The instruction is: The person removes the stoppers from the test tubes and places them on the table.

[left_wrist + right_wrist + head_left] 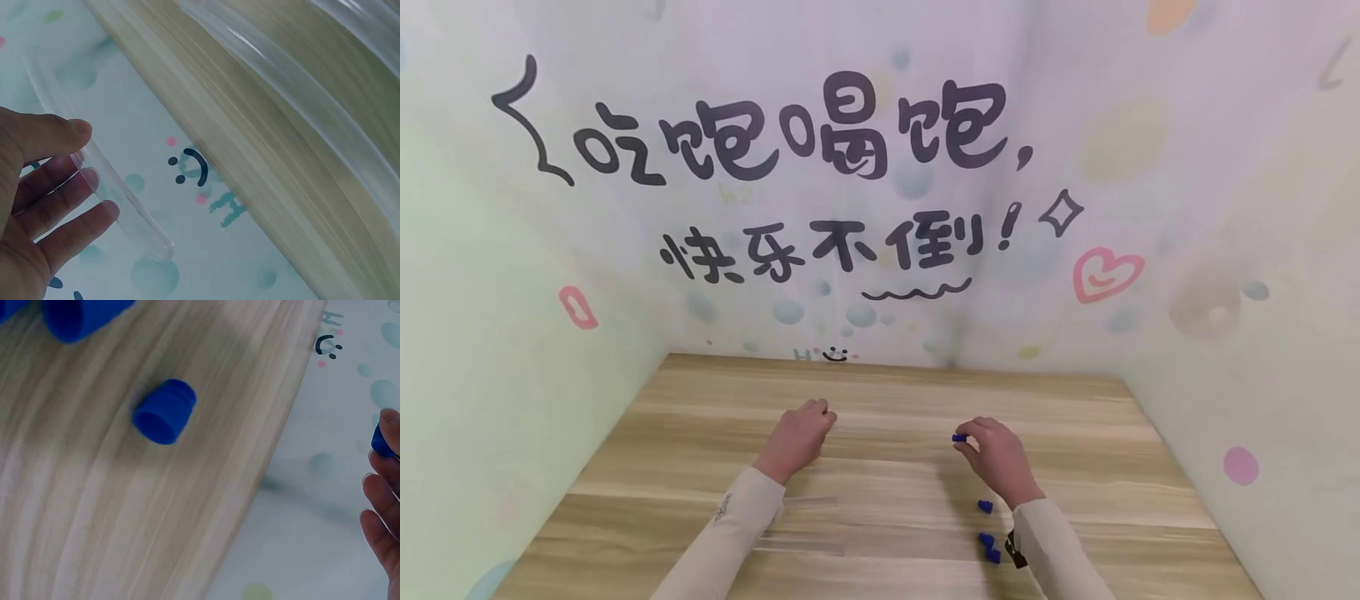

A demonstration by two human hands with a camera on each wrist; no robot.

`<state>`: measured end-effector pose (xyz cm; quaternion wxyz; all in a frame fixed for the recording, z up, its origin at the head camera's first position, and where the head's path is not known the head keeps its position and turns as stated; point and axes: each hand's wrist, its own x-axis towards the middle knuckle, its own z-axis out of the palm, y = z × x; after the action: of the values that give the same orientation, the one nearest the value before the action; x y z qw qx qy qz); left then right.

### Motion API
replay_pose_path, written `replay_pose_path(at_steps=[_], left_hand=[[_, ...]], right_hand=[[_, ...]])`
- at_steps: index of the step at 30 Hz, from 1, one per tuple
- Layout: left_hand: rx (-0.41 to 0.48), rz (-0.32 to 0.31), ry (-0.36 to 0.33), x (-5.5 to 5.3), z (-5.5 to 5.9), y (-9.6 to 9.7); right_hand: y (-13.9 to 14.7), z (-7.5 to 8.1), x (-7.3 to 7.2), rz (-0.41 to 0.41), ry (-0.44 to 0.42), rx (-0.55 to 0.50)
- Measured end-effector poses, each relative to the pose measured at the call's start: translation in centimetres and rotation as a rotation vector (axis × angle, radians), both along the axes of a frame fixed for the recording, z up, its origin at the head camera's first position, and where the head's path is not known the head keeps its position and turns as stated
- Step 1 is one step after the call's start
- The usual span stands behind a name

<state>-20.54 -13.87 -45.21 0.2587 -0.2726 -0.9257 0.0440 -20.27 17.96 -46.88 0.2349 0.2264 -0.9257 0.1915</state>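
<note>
In the left wrist view my left hand (pixel 37 181) pinches a clear test tube (pixel 134 215) between thumb and fingers, its rounded end pointing down to the right. The tube barely shows in the head view, where the left hand (pixel 797 437) is over the far left half of the table. My right hand (pixel 1000 458) pinches a small blue test tube stopper (pixel 959 437) between thumb and index finger, level with the left hand and apart from it. Its other fingers are loosely bent in the right wrist view. Below it a hollow blue stopper (pixel 164 412) lies on its side.
Two more clear tubes (pixel 808 502) lie on the wooden table (pixel 895 417), near the left forearm. More blue stoppers (pixel 989 550) lie close together by the right wrist, which wears a black band (pixel 1016 550). Printed walls (pixel 880 325) enclose the table at back and sides.
</note>
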Motion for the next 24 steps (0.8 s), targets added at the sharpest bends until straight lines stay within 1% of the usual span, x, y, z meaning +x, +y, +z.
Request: replay_pose_path(at_steps=[4,7,10,15,19,24], left_hand=[[0.004,0.01,-0.05,-0.6,0.0,-0.3],[0.006,0.028,-0.085,-1.0,-0.5,-0.6],[0.015,0.039,-0.117,-1.3,-1.2,-1.0],[0.006,0.062,-0.129,-1.8,-2.3,-1.7],[-0.016,0.098,-0.149,-1.9,-2.9,-2.3],[0.003,0.115,-0.21,-1.7,-3.6,-3.0]], right_hand=[[0.3,-0.2,-0.1,-0.037,-0.018,0.011],[0.4,-0.2,-0.3,-0.064,-0.082,0.023],[0.5,-0.3,-0.5,-0.083,-0.168,0.036],[1.1,-1.0,-0.7,-0.104,-0.276,0.047],[1.8,-2.0,-0.8,-0.12,-0.341,0.045],[2.1,-2.8,-0.7,-0.141,-0.385,0.049]])
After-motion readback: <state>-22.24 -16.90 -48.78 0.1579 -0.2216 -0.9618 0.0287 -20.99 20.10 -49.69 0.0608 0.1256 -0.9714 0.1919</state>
